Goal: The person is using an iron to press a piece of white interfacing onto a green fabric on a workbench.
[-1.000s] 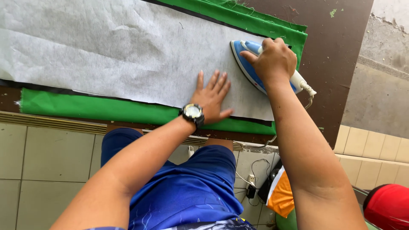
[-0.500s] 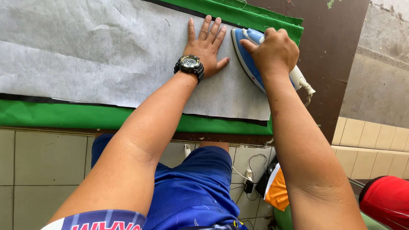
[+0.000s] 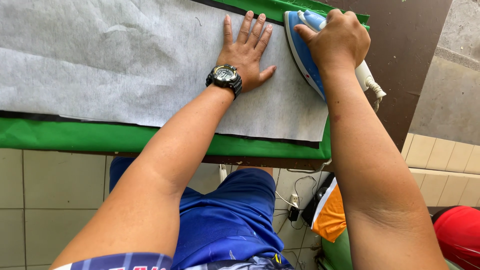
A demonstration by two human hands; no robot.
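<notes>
A: Starting at nine o'clock: a white sheet (image 3: 125, 60) spreads flat over a green cloth (image 3: 100, 137) on the brown table (image 3: 405, 60).

B: And the left hand (image 3: 247, 55)?

A: Twelve o'clock, palm down on the sheet, fingers open and spread, a black watch (image 3: 225, 78) on the wrist.

B: Just beside it?

A: One o'clock, the right hand (image 3: 337, 40), fingers closed tight around the handle of a blue iron (image 3: 302, 55), sitting on the sheet's right end. Its cord (image 3: 372, 90) hangs off behind.

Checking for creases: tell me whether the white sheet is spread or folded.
Spread. The white interfacing sheet lies in one layer over the green cloth, left hand flat on it.
</notes>
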